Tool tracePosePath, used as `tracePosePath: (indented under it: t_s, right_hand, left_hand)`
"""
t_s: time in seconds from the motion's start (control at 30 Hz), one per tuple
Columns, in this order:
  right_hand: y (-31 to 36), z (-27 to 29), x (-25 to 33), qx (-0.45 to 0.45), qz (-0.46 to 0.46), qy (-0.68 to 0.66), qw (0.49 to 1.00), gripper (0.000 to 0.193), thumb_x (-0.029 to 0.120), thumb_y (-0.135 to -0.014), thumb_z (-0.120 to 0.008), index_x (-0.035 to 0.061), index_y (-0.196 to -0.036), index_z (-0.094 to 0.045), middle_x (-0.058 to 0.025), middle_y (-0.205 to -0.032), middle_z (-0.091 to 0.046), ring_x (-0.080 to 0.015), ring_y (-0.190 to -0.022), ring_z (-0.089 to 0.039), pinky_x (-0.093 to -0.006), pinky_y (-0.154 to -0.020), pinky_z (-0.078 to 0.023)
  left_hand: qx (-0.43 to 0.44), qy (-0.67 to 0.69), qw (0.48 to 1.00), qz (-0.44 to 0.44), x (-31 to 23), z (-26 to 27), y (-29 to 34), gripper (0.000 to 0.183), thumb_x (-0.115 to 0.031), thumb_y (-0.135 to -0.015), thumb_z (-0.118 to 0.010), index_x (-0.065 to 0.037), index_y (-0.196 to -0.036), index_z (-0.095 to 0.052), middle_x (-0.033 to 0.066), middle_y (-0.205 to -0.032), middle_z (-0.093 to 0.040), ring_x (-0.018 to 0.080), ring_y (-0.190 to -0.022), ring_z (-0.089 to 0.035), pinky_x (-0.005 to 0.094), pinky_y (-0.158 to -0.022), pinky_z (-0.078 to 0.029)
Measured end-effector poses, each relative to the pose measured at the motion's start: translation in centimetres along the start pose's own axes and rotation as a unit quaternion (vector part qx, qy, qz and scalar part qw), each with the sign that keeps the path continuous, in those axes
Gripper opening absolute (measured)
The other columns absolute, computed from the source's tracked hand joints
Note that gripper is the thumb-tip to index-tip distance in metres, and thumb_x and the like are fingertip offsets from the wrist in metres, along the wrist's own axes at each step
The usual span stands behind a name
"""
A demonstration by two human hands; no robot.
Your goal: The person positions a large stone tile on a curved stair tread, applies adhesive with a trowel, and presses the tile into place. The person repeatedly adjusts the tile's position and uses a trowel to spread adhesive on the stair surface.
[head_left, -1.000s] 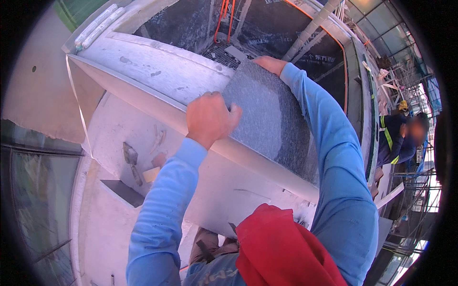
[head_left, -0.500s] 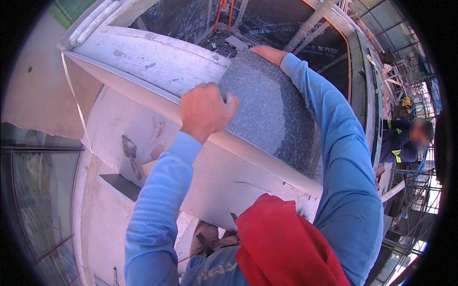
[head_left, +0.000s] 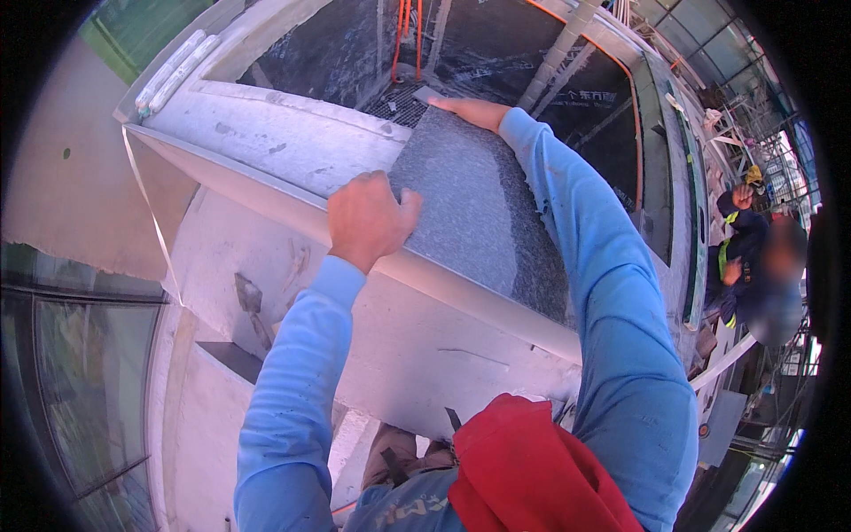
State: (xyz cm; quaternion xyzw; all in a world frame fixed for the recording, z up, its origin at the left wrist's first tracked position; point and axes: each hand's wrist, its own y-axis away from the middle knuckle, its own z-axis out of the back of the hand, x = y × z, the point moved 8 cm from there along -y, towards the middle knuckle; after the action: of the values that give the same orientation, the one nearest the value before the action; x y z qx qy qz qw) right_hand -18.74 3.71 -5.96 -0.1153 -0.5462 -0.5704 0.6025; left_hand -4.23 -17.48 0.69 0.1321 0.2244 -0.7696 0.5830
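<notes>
A grey speckled stone slab (head_left: 461,195) lies on the pale ledge, with a darker band along its right side. My left hand (head_left: 370,220) is closed at the slab's left edge, fingers curled and thumb against the stone. My right hand (head_left: 472,112) reaches round to the far end and holds the slab's far edge; its fingertips are partly hidden there. On the lower pale surface left of my left forearm lies a trowel (head_left: 252,306), with a dark flat piece (head_left: 230,359) near it.
Beyond the ledge (head_left: 284,133) opens a dark-lined pit (head_left: 496,53) with orange tubes (head_left: 408,44) and a grey pipe (head_left: 558,58). White wrapped lengths (head_left: 177,71) rest at the ledge's far left. Another person (head_left: 749,257) in dark clothing is at the right, near scaffolding.
My view has shifted a little, so the slab and both hands appear farther left. My hands stay at the slab. The person at the right has turned and shows raised hands.
</notes>
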Motion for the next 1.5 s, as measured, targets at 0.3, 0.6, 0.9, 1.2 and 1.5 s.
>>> tracePosePath:
  t_s: [0.3, 0.6, 0.9, 1.2, 1.5]
  right_hand:
    - [0.4, 0.1, 1.0, -0.064, -0.015, 0.047, 0.997, 0.075, 0.067, -0.098, -0.042, 0.0079, -0.142, -0.053, -0.0137, -0.139, -0.057, -0.0315, -0.124, -0.056, -0.0431, -0.107, -0.041]
    - [-0.3, 0.1, 1.9, -0.073, 0.058, 0.085, 0.992, 0.069, 0.059, -0.102, -0.038, 0.0053, -0.145, -0.05, -0.0127, -0.142, -0.055, -0.028, -0.128, -0.052, -0.0387, -0.11, -0.037]
    - [-1.4, 0.0, 1.4, -0.037, 0.116, 0.047, 0.991, 0.062, 0.053, -0.1, -0.048, 0.0032, -0.134, -0.061, -0.0069, -0.135, -0.061, -0.0242, -0.118, -0.058, -0.039, -0.105, -0.043]
    - [-0.1, -0.1, 0.9, 0.002, 0.065, 0.045, 0.997, 0.092, 0.076, -0.092, -0.04, 0.0045, -0.151, -0.042, -0.0168, -0.162, -0.029, -0.0358, -0.151, -0.023, -0.0462, -0.121, -0.018]
    - [1.3, 0.3, 1.5, -0.039, 0.03, 0.185, 0.981, 0.102, 0.085, -0.085, -0.034, 0.0074, -0.152, -0.042, -0.0192, -0.161, -0.029, -0.0401, -0.151, -0.021, -0.0475, -0.121, -0.018]
  left_hand:
    - [0.03, -0.008, 0.999, 0.005, 0.1, -0.1, -0.1, 0.041, -0.035, -0.082, -0.064, 0.006, -0.082, -0.07, 0.0249, -0.085, -0.069, 0.0406, -0.081, -0.069, 0.0483, -0.074, -0.055]
    - [0.035, -0.003, 0.999, 0.016, 0.0, 0.2, -0.2, 0.043, -0.038, -0.081, -0.064, 0.005, -0.082, -0.071, 0.0256, -0.086, -0.07, 0.0414, -0.08, -0.07, 0.049, -0.075, -0.055]
    - [-0.004, -0.013, 1.0, -0.003, -0.6, -0.1, -0.1, 0.038, -0.034, -0.082, -0.061, 0.004, -0.082, -0.068, 0.03, -0.083, -0.067, 0.0477, -0.081, -0.065, 0.0547, -0.077, -0.051]
    - [-0.012, -0.065, 0.997, -0.033, -1.4, -0.3, -0.1, 0.034, -0.028, -0.085, -0.062, 0.006, -0.082, -0.066, 0.0276, -0.084, -0.067, 0.0464, -0.079, -0.065, 0.0551, -0.073, -0.049]
    - [-0.035, -0.059, 0.996, -0.059, -1.8, -0.1, 0.2, 0.034, -0.026, -0.086, -0.06, 0.007, -0.08, -0.064, 0.0306, -0.08, -0.066, 0.049, -0.077, -0.064, 0.0553, -0.072, -0.049]
